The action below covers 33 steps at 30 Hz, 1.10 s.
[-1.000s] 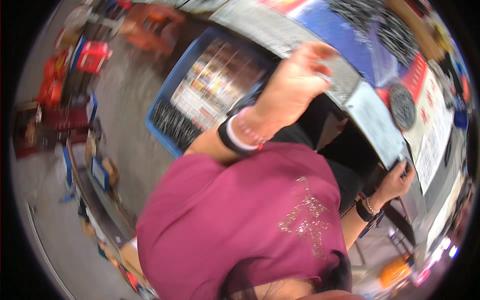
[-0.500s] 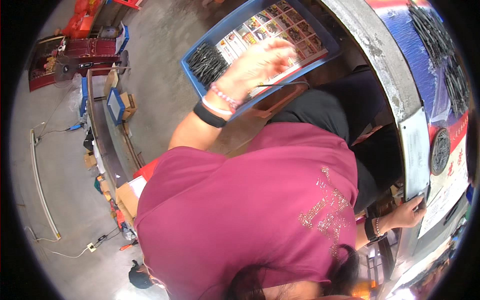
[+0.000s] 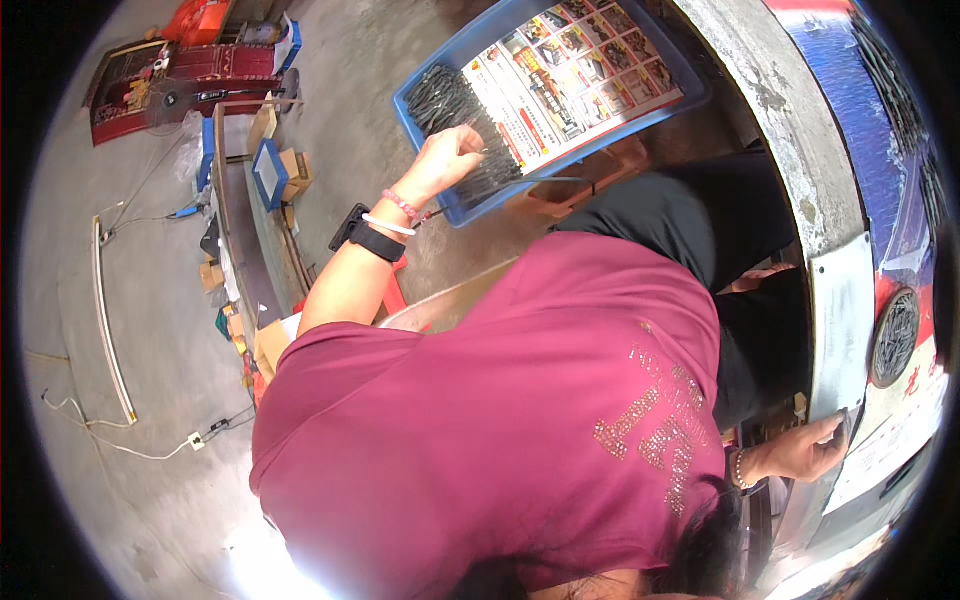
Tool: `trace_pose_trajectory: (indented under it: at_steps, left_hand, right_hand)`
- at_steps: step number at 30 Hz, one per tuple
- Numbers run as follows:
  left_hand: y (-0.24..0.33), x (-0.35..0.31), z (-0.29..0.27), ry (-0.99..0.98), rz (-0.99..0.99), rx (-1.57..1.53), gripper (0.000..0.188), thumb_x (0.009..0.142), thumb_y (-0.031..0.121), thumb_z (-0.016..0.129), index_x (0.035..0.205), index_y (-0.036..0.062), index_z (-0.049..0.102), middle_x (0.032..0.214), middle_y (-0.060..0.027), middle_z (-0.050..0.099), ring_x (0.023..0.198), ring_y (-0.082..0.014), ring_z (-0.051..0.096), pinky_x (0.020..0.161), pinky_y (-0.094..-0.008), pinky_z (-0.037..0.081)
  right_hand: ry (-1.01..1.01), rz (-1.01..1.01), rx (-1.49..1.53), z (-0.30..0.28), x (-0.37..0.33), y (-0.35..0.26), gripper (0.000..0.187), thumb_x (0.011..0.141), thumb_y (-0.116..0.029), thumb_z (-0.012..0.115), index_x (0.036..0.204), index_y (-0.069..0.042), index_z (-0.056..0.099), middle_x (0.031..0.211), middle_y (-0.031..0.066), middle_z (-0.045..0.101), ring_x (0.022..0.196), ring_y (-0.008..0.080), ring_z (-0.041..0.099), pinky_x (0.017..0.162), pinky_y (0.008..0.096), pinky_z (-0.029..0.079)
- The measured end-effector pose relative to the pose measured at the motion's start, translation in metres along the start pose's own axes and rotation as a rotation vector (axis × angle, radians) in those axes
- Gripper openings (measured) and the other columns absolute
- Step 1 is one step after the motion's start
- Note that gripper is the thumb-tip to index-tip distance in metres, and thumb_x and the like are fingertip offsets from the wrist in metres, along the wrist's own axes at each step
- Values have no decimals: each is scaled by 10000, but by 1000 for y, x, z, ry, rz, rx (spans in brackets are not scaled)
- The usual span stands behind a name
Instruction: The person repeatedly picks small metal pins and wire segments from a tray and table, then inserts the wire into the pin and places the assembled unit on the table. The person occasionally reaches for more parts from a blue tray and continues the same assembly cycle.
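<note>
Left hand (image 3: 448,158) near printed sheet (image 3: 577,86)

Left arm (image 3: 345,285) outstretched, fingers (image 3: 466,141) curled

Out past the left edge of the worn tabletop (image 3: 772,100), here's grey floor (image 3: 150,345) sweeping wide, dark-red furniture (image 3: 235,65) and a fan (image 3: 170,102) far across, a narrow bench (image 3: 240,225) nearer, white glare (image 3: 268,562) blazing!
</note>
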<state>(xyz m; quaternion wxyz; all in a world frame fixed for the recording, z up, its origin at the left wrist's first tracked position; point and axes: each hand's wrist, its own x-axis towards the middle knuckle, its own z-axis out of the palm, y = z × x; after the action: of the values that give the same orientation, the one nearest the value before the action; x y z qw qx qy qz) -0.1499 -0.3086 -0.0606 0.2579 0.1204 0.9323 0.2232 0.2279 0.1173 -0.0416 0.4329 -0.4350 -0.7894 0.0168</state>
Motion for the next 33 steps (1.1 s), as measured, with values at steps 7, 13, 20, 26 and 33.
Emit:
trace_pose_trajectory:
  at_steps: [7, 13, 20, 26, 33]
  left_hand:
    - [5, -29, -6, 12, 12, 305, 292, 724, 126, 684, 986, 17, 616, 946, -141, 621, 933, -276, 612, 829, -357, 484]
    - [10, -33, 11, -33, 115, 481, 547, 725, 139, 711, 1217, 47, 491, 1174, -170, 491, 1167, -344, 462, 995, -402, 393]
    - [-7, -30, 26, 32, 256, 433, 665, 688, 137, 745, 1271, 36, 442, 1211, -196, 457, 1143, -380, 463, 967, -421, 420]
    - [-17, -25, 35, 126, 254, 510, 714, 616, 125, 805, 1227, 63, 442, 1155, -167, 453, 1086, -367, 479, 872, -450, 450]
    - [-21, -23, 37, 125, 251, 455, 720, 620, 130, 811, 1229, 51, 434, 1149, -171, 429, 1107, -360, 458, 917, -443, 417]
  right_hand:
    - [-116, 20, 151, -8, -10, 13, 124, 886, -11, 633, 963, 84, 612, 915, 145, 650, 835, 218, 634, 754, 303, 542]
    - [-126, -29, 182, -8, -13, 17, 105, 888, 4, 621, 958, 81, 608, 932, 148, 646, 952, 255, 628, 818, 346, 529]
    - [-140, 17, 240, -9, -11, 16, 118, 882, -8, 638, 956, 83, 621, 934, 144, 662, 856, 215, 637, 758, 312, 533]
    - [-101, 76, 92, -6, -4, 0, 147, 883, -71, 665, 941, 64, 648, 882, 112, 671, 748, 151, 609, 659, 272, 503]
    - [-85, 3, 4, 8, 0, -14, 163, 880, -103, 676, 937, 49, 656, 875, 109, 678, 760, 168, 619, 685, 277, 505]
